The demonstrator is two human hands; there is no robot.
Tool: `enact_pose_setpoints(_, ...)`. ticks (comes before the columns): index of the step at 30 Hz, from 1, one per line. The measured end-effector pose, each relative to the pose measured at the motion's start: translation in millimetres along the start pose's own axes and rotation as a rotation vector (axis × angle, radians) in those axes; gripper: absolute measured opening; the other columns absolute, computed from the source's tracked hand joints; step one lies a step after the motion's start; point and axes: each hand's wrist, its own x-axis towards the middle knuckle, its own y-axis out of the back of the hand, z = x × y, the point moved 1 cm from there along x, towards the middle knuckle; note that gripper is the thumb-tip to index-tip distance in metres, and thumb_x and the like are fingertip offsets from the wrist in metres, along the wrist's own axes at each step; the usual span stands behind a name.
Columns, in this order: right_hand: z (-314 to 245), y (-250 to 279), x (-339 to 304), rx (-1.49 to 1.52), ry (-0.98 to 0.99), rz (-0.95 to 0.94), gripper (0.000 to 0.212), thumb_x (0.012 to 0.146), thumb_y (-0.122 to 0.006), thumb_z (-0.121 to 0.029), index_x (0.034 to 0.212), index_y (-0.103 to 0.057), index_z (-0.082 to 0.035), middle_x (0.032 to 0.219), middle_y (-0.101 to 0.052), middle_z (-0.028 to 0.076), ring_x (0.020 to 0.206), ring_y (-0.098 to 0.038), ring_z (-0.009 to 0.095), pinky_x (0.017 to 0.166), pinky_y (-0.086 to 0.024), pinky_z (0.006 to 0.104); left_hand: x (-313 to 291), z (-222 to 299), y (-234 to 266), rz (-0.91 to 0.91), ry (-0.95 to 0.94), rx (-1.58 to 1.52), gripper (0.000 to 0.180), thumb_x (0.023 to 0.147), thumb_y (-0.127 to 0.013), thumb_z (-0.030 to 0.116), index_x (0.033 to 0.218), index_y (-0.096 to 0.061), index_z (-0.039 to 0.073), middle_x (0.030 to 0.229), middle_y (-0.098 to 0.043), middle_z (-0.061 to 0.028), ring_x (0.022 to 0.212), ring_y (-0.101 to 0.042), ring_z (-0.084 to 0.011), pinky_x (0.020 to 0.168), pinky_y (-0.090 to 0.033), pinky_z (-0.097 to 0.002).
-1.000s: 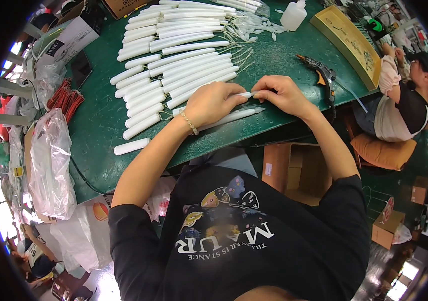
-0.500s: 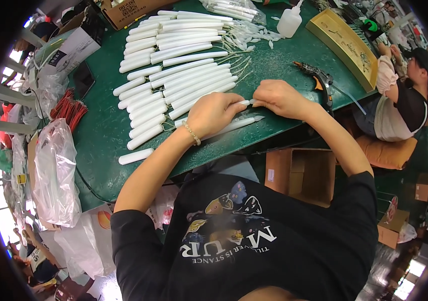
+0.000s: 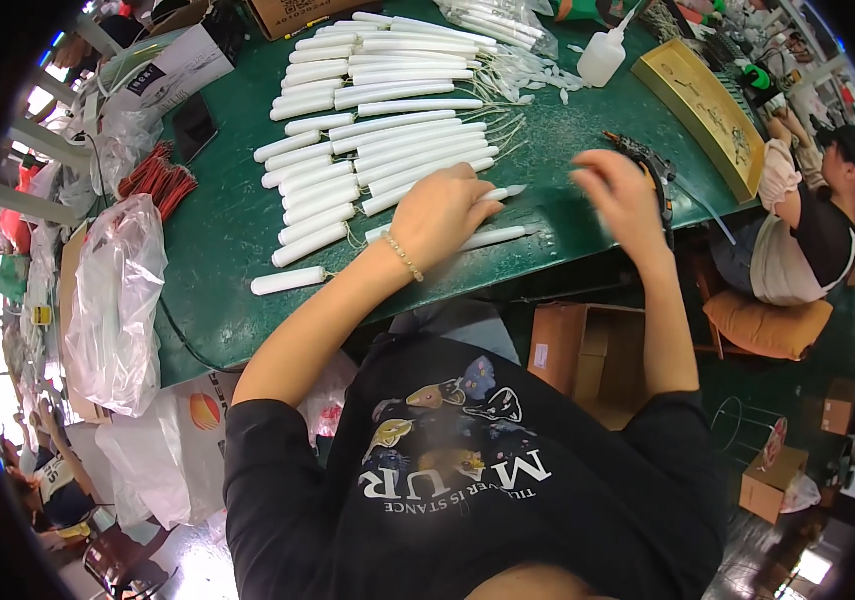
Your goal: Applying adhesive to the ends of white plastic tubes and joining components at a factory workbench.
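Here I'm watching the left hand [image 3: 442,215] closing on a slim white plastic tube [image 3: 499,192] lying left-to-right on the green table mat [image 3: 217,240]; the right hand [image 3: 619,195] is hovering just beside its right tip, blurred, apparently empty and loosely open.

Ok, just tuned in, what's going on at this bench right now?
A person sits at a green table covered with rows of white tubes. The left hand rests on one white tube near the table's front edge, fingers curled over it. The right hand is lifted off to the side, blurred, beside a pair of pliers. Another tube lies just in front of the left hand. A co-worker sits at the table's right end.
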Motion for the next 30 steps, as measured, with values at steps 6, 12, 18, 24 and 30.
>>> enact_pose_setpoints(6,46.4,38.1,-41.7,-0.577,-0.397,0.210,0.035,0.081,-0.071,-0.027,0.096,-0.056,0.001,0.090,-0.061,0.014,0.084,-0.060,0.029,0.076,-0.047,0.0379,16.7,-1.2,0.6,0.280,-0.092,0.199,0.013,0.082,-0.063,0.018,0.078,-0.064,0.005,0.086,-0.059,-0.0106,0.085,-0.057,-0.0288,0.072,-0.049,-0.0391)
enact_pose_setpoints(12,58.7,48.3,-43.5,-0.456,-0.690,0.114,0.047,0.077,-0.073,-0.035,0.099,-0.056,0.003,0.089,-0.063,0.016,0.085,-0.062,0.032,0.077,-0.048,0.0396,38.4,12.3,-15.8,0.043,-0.053,0.596,0.009,0.074,-0.061,0.006,0.081,-0.065,0.003,0.087,-0.060,-0.0119,0.085,-0.060,-0.0262,0.070,-0.051,-0.0352)
enact_pose_setpoints(18,83.1,56.3,-41.0,-0.306,-0.808,0.019,0.040,0.077,-0.065,-0.025,0.103,-0.057,0.004,0.084,-0.064,0.014,0.080,-0.064,0.024,0.072,-0.049,0.0350,47.1,15.0,-21.0,0.020,-0.052,0.632,0.007,0.071,-0.062,0.006,0.076,-0.066,0.003,0.085,-0.059,-0.0121,0.082,-0.061,-0.0249,0.065,-0.052,-0.0330)
enact_pose_setpoints(24,52.3,27.5,-26.9,0.553,-0.820,0.150,0.020,0.077,-0.060,-0.013,0.092,-0.058,0.000,0.075,-0.053,0.002,0.064,-0.051,0.012,0.056,-0.042,0.0260,46.5,3.1,-25.2,0.065,-0.048,0.460,0.010,0.075,-0.059,0.009,0.080,-0.063,0.001,0.083,-0.060,-0.0150,0.081,-0.060,-0.0313,0.070,-0.052,-0.0391)
enact_pose_setpoints(30,22.7,-18.0,10.9,0.859,-0.714,-0.044,0.036,0.082,-0.067,-0.007,0.115,-0.055,0.002,0.105,-0.064,0.012,0.091,-0.065,0.018,0.067,-0.052,0.0256,40.9,0.4,-11.3,0.101,0.015,0.093,0.016,0.080,-0.056,0.014,0.090,-0.063,0.003,0.085,-0.065,-0.0155,0.079,-0.062,-0.0329,0.071,-0.049,-0.0425)
